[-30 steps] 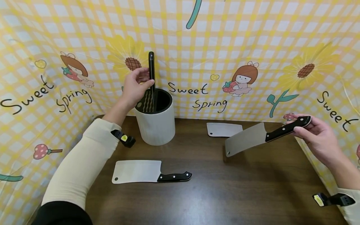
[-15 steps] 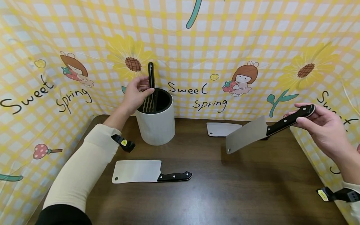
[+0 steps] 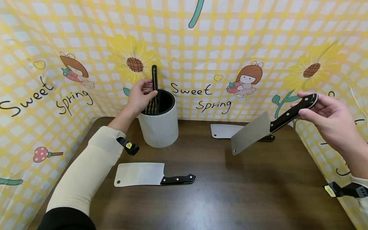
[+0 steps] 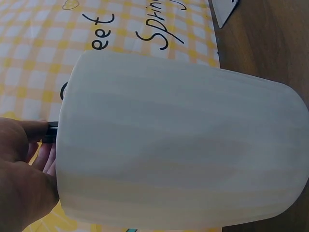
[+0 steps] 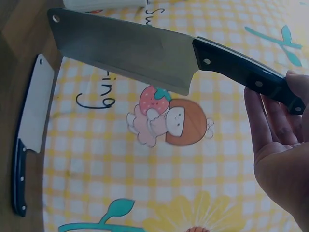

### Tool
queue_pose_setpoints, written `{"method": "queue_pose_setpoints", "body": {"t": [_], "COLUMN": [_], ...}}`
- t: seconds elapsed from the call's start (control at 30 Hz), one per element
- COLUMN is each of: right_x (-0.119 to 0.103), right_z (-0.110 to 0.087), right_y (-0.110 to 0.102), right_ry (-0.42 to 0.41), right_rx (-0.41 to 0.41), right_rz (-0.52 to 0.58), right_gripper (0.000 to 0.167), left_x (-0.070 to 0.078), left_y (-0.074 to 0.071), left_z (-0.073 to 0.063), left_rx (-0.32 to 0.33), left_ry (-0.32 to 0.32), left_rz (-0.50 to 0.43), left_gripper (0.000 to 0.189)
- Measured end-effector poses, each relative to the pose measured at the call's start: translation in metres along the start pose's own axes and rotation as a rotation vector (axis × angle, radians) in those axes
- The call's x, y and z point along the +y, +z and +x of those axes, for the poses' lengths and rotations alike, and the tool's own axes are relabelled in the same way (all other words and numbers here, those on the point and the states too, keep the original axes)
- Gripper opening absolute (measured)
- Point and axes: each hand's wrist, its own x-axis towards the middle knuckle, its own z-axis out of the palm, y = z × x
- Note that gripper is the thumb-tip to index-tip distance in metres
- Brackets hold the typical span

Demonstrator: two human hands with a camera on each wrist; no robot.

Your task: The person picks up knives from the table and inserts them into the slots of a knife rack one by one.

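My left hand (image 3: 140,97) pinches the upright black handle of a knife (image 3: 154,76) at the mouth of a white cylindrical knife holder (image 3: 159,131). Most of that knife's blade is hidden inside, beside wavy dark inserts. In the left wrist view the holder's wall (image 4: 183,140) covers most of the scene. My right hand (image 3: 330,123) grips a cleaver (image 3: 251,132) by its black riveted handle, raised above the table with its blade slanting down to the left. The right wrist view shows the whole cleaver (image 5: 125,46), with thumb and fingers at the handle's end.
A second cleaver (image 3: 141,174) lies flat on the brown table (image 3: 215,198) at the front left, its handle pointing right. Another cleaver (image 3: 225,131) lies at the back, partly behind the raised one. Yellow checked cloth (image 3: 195,57) walls the back and sides.
My left hand has lowered the knife further into the holder. The right hand has risen, lifting the cleaver and tilting it more steeply. The cleavers on the table have stayed put.
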Motion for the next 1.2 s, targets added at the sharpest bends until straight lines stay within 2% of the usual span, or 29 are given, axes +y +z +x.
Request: {"method": "queue_pose_setpoints", "body": {"t": [0.13, 0.23, 0.33, 0.43, 0.53, 0.63, 0.8, 0.87, 1.03, 1.2], "right_x": [-0.008, -0.014, -0.018, -0.022, -0.026, -0.027, -0.022, -0.019, -0.013, -0.012], "right_z": [0.010, 0.016, 0.023, 0.031, 0.039, 0.045, 0.054, 0.057, 0.065, 0.072], "right_y": [0.009, 0.016, 0.023, 0.032, 0.042, 0.052, 0.071, 0.079, 0.094, 0.108], "right_ry": [0.038, 0.080, 0.119, 0.158, 0.194, 0.184, 0.109, 0.090, 0.059, 0.040], "right_rx": [0.019, 0.016, 0.002, -0.017, -0.021, -0.035, -0.086, -0.095, -0.109, -0.138], "right_rz": [-0.077, -0.140, -0.193, -0.270, -0.401, -0.412, -0.179, -0.135, -0.114, -0.111], "right_gripper": [0.041, 0.042, 0.043, 0.043, 0.043, 0.043, 0.035, 0.031, 0.029, 0.028], "left_x": [0.000, 0.001, 0.006, 0.018, 0.035, 0.050, 0.071, 0.078, 0.095, 0.105], "left_y": [-0.002, -0.003, -0.004, -0.004, 0.000, 0.010, 0.032, 0.041, 0.064, 0.085], "left_z": [0.000, -0.001, -0.002, -0.005, -0.008, -0.011, -0.025, -0.032, -0.048, -0.061], "left_rx": [0.001, 0.033, 0.117, 0.200, 0.226, 0.174, 0.021, -0.041, -0.187, -0.336], "left_ry": [0.004, 0.033, 0.107, 0.181, 0.246, 0.295, 0.349, 0.363, 0.384, 0.370], "left_rz": [0.003, -0.034, -0.114, -0.213, -0.290, -0.343, -0.354, -0.342, -0.329, -0.327], "left_gripper": [0.050, 0.050, 0.044, 0.035, 0.030, 0.030, 0.031, 0.030, 0.030, 0.031]}}
